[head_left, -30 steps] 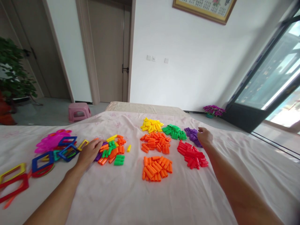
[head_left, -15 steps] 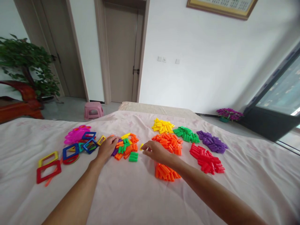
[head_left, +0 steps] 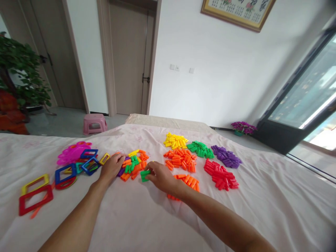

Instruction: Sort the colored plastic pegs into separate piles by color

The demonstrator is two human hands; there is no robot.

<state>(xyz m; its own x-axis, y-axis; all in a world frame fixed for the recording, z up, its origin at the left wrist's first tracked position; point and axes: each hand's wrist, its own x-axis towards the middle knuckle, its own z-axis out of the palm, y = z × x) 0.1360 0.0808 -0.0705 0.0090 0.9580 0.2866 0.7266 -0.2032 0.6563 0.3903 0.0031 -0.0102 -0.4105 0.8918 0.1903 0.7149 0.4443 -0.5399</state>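
My right hand (head_left: pixel 160 176) pinches green plastic tube pieces (head_left: pixel 144 176) lying side by side, just above or on the cloth; how many it grips I cannot tell. Left of it lies a mixed pile of orange, green, yellow and purple tube pieces (head_left: pixel 135 167). My left hand (head_left: pixel 112 167) rests at that pile's left edge, beside purple pieces, its fingers loosely stretched and their tips partly hidden. A small yellow bit shows behind my right hand.
Sorted piles stand on the right: yellow (head_left: pixel 175 141), green (head_left: pixel 201 149), purple (head_left: pixel 226 156), red (head_left: pixel 221 175) and orange (head_left: pixel 181 160), with more orange (head_left: pixel 190 181) partly behind my right wrist. On the left are coloured frames (head_left: pixel 65 174) and a pink flower-shaped tray (head_left: pixel 68 154).
My right hand has moved left and down and taken hold of the green pieces that lay on the cloth. The left hand stays by the mixed pile. The camera has turned slightly right.
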